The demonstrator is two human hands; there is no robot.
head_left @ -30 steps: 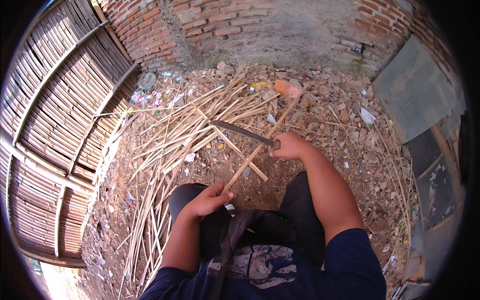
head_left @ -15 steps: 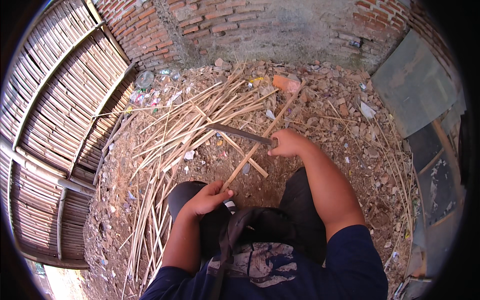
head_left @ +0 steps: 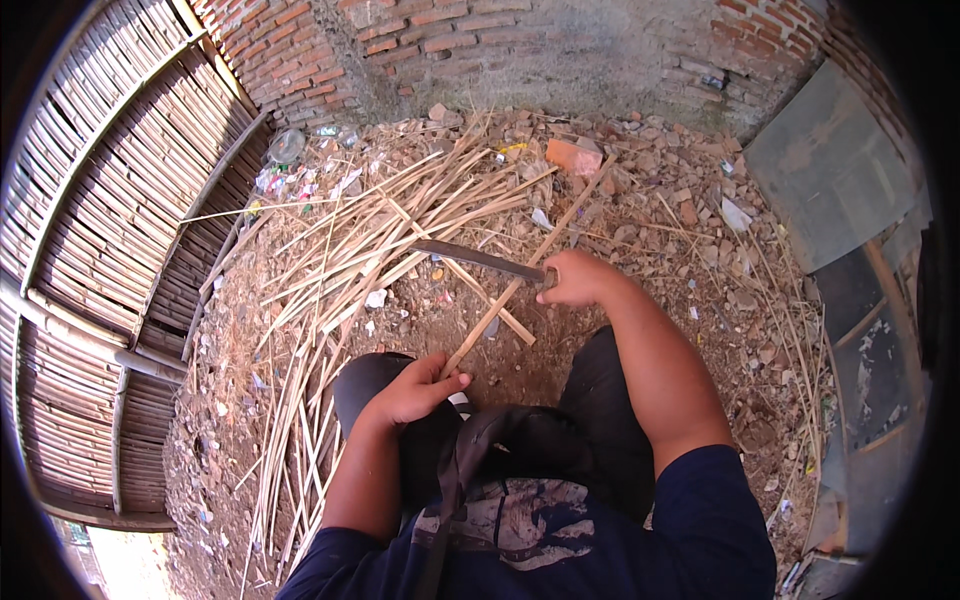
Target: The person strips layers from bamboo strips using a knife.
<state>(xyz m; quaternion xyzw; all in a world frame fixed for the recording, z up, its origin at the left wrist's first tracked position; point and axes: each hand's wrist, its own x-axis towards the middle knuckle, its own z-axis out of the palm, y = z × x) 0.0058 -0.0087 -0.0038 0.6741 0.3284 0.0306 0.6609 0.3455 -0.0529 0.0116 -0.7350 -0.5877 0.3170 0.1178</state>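
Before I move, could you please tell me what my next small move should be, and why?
I would probably slide the knife along the stick, away from your left grip: that grip holds the stick's near end, while the right grip holds the knife, which crosses the stick in this view.

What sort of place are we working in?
Probably an outdoor yard corner: a brick wall ahead, a slatted panel on the left, and littered dirt ground underfoot.
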